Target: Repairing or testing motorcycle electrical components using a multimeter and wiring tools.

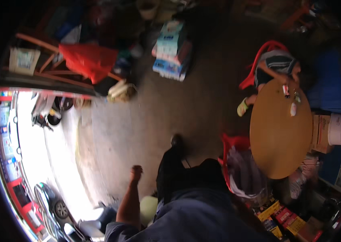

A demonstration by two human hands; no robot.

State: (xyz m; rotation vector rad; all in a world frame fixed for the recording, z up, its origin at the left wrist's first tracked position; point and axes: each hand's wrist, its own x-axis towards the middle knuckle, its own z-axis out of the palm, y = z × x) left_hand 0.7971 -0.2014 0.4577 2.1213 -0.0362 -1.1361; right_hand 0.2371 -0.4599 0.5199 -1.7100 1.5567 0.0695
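Note:
My left hand (136,173) hangs out to the left of my body, over the concrete floor. Its fingers look loosely curled, and nothing shows in them. No object touches it. One leg is stretched forward, with a dark shoe (176,140) on the floor. My right hand is out of sight. Nearest on my right is a red plastic chair (226,169) with a grey cloth (245,171) on it, beside a round brown table (281,137). Small items lie at the table's far end, among them a red and white pack (286,90) and a white item (293,109).
A person (277,66) sits on another red chair (255,66) by the table. Stacked packages (169,52) stand on the floor ahead. A red cloth (90,60) hangs on a wooden frame at left, near the bright doorway. Cartons (287,220) lie at lower right; a motorbike (94,224) stands lower left.

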